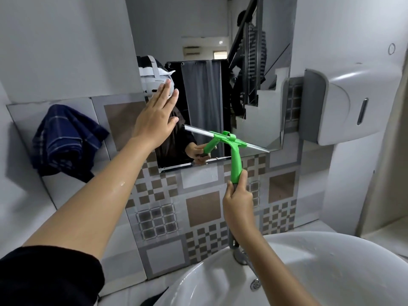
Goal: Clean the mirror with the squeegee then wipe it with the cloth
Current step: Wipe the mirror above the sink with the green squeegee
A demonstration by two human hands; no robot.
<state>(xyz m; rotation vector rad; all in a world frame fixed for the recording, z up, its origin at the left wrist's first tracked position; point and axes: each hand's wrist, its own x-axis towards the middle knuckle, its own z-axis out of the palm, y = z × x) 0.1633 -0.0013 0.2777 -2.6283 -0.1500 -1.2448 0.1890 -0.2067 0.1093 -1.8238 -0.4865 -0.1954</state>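
The mirror (205, 91) hangs on the wall above patterned tiles. My right hand (237, 202) grips the lower end of a green squeegee (235, 155), whose metal blade lies slanted against the mirror's lower part. My left hand (155, 117) is flat, fingers together, pressed against the mirror's left edge. A dark blue checked cloth (66, 140) lies bunched on the ledge to the left, apart from both hands.
A white round sink (331, 272) with a drain sits below at the right, its grey tap (235, 246) behind my right forearm. A white wall dispenser (353, 102) juts out to the right of the mirror. White walls close in on both sides.
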